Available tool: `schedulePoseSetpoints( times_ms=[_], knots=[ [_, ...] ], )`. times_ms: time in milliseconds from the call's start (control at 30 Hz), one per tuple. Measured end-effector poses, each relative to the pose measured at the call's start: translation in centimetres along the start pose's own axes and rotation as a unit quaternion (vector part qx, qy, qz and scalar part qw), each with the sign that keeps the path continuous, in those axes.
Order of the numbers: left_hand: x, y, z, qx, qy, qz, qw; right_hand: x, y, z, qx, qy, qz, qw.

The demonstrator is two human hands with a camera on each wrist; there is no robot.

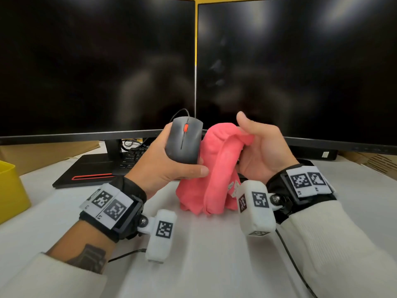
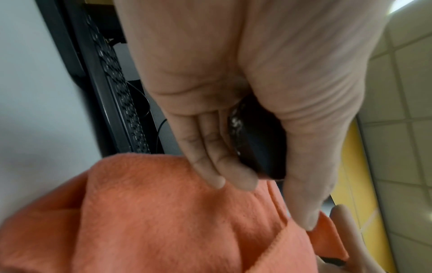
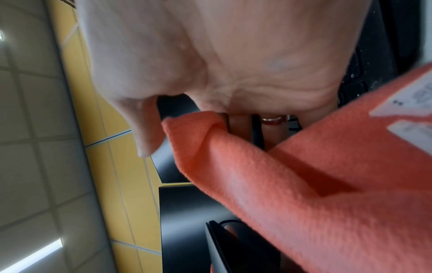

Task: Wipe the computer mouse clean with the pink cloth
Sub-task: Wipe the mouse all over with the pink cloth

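My left hand (image 1: 171, 160) holds a black wired computer mouse (image 1: 184, 140) with an orange scroll wheel, raised above the table, thumb along its near edge and fingers underneath. In the left wrist view the mouse (image 2: 259, 144) sits between palm and thumb. The pink cloth (image 1: 214, 168) hangs beside the mouse on its right, its lower folds touching the table. My right hand (image 1: 255, 147) grips the cloth's upper part, thumb lifted. The right wrist view shows the cloth (image 3: 304, 184) draped over the fingers (image 3: 238, 125); the mouse's edge (image 3: 217, 245) shows at the bottom.
Two dark monitors (image 1: 96, 65) (image 1: 300, 67) stand close behind the hands. A black keyboard (image 1: 133, 157) lies under the left monitor. A yellow box (image 1: 10, 190) sits at the left table edge. The white table (image 1: 204, 254) spreads below the wrists.
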State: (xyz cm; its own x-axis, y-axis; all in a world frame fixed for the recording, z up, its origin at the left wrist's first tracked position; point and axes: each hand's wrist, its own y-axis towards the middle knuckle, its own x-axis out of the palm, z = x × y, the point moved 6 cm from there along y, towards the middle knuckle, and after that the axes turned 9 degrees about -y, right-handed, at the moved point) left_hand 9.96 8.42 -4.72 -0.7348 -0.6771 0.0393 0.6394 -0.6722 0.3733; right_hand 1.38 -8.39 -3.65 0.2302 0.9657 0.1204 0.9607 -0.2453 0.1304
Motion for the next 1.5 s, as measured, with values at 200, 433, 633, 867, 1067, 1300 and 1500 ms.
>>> schedulePoseSetpoints(
  times_ms=[200, 433, 633, 867, 1067, 1300, 1500],
  knots=[
    [-0.8, 0.2, 0.2, 0.010, -0.010, 0.053, 0.999, -0.6, 0.3, 0.2, -0.003, 0.090, 0.020, 0.996],
    [-1.4, 1.0, -1.0, -0.044, -0.187, 0.071, 0.979, 0.6, 0.6, 0.0, -0.034, -0.015, 0.014, 0.999],
    [-0.1, 0.8, -1.1, -0.087, -0.185, 0.019, 0.979, 1.3, 0.5, 0.2, -0.060, -0.039, 0.013, 0.997],
    [0.2, 0.6, -1.6, -0.089, -0.121, -0.010, 0.989, 0.8, 0.8, 0.2, -0.097, -0.042, 0.073, 0.992],
    [0.0, 0.4, -1.2, -0.100, -0.153, -0.020, 0.983, 1.2, 0.7, -0.6, -0.127, -0.038, 0.061, 0.989],
    [0.7, 0.4, -1.0, -0.093, -0.143, -0.023, 0.985, 1.3, 0.4, -1.4, -0.223, -0.182, 0.169, 0.943],
    [-0.1, 0.5, -1.5, -0.082, -0.114, 0.007, 0.990, 3.5, 0.4, -0.9, -0.302, -0.334, 0.177, 0.875]
  ],
)
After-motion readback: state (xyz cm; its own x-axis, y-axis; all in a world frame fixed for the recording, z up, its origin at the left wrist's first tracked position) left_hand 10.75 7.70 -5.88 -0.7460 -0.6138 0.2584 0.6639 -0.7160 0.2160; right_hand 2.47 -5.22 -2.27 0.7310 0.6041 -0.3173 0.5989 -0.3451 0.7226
